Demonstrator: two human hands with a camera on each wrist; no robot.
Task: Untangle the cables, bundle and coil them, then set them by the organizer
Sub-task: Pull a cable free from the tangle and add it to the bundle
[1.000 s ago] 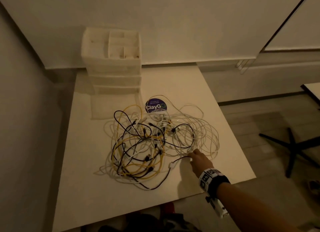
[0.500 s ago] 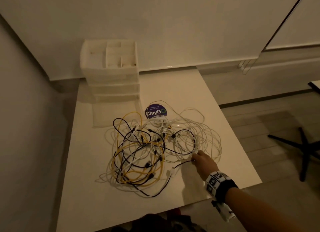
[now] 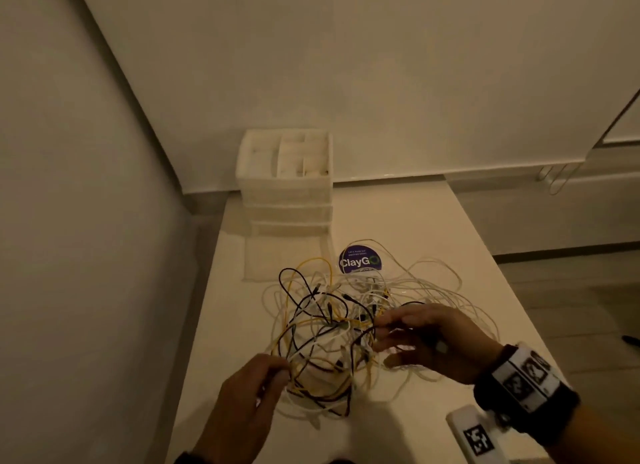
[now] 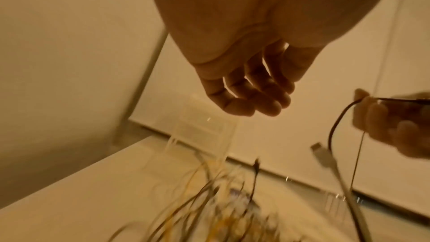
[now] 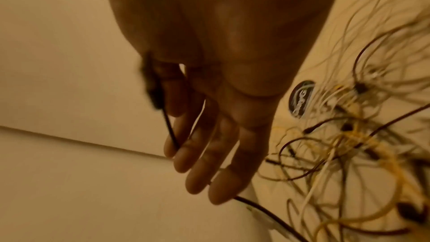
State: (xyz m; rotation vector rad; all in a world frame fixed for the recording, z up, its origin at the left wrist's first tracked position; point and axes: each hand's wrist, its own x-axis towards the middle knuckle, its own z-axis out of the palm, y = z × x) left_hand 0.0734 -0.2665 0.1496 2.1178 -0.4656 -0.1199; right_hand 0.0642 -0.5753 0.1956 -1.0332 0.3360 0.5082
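Note:
A tangle of white, yellow and black cables lies mid-table in front of the white drawer organizer. My right hand hovers over the tangle's right side and holds a black cable between its fingers; the cable's plug sticks up by the palm. My left hand is at the tangle's near left edge. In the left wrist view its fingers hang loosely curled above the cables with nothing in them. A white USB plug dangles below the right hand.
The white table ends close on the right, with floor beyond it. A wall runs along the left and the back. A round purple ClayGo sticker lies between the organizer and the tangle.
The view has moved closer to the table. My right hand has risen from the tangle's right edge with the black cable. My left hand has come into view at the near left.

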